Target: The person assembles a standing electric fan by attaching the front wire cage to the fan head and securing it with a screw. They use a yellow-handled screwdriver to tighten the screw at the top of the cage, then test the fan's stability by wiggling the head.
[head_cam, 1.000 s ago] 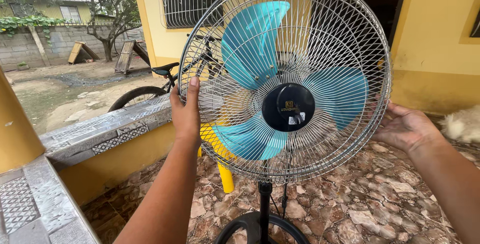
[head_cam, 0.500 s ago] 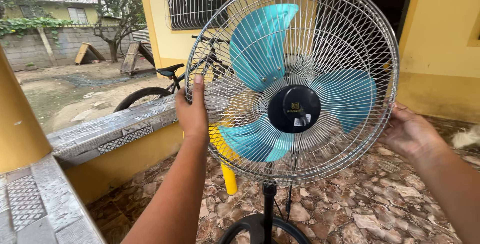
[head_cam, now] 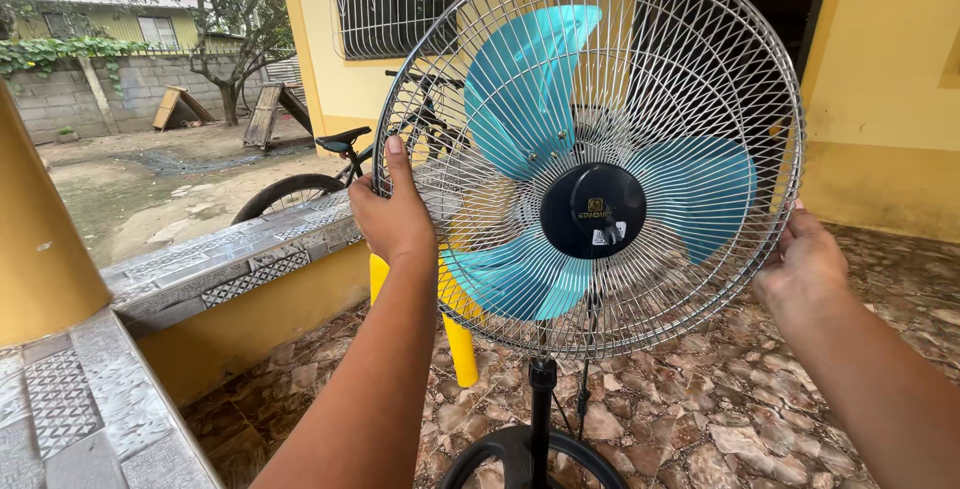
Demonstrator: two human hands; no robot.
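Note:
A standing fan fills the middle of the view, with a round wire grille (head_cam: 690, 69), light blue blades (head_cam: 525, 74) and a black hub (head_cam: 592, 211). It stands on a black pole (head_cam: 541, 404) with a round black base (head_cam: 490, 459). My left hand (head_cam: 392, 214) grips the grille's left rim, thumb pointing up along the wires. At the right rim, my right hand (head_cam: 800, 264) holds the grille's edge with the fingers curled around it. The fan head faces me.
A low tiled wall (head_cam: 230, 259) runs along the left, with a yellow pillar (head_cam: 40, 239) at its end. A bicycle (head_cam: 330, 164) leans behind it. A yellow plastic leg (head_cam: 458, 339) stands behind the fan. The floor is brown stone tile (head_cam: 700, 419); yellow house walls lie behind.
The fan head has shifted slightly right and closer in view. My right hand has closed from an open palm onto the right rim. My left hand keeps its grip on the left rim.

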